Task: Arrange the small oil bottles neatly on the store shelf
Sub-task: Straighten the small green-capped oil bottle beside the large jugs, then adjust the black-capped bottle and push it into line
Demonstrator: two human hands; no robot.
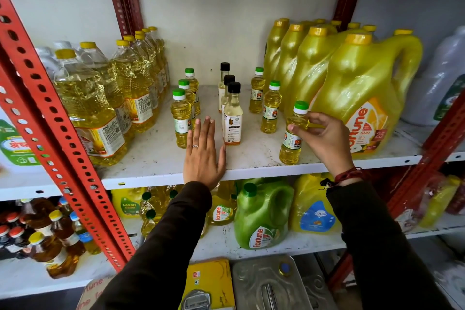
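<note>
A white metal shelf [156, 161] on red slotted uprights [50, 118] carries the oil stock. At its right stand big yellow Fortune jugs [362, 98] with moulded handles; at its left, tall clear bottles [85, 106] of pale oil with yellow caps. Between them, on the bare middle of the shelf, the small oil bottles stand upright in three short rows running front to back: three green-capped bottles [181, 118] at left, three clear black-capped bottles [232, 113] with white-and-orange labels in the centre, and two green-capped ones [271, 108] at right. A ninth small bottle [294, 133], golden oil under a green-and-white cap, stands near the front edge, pinched at its shoulder by the right hand [324, 138], thumb against fingers. The left hand [202, 156] lies flat on the shelf, fingers straight and close together, between the left and centre rows.
</note>
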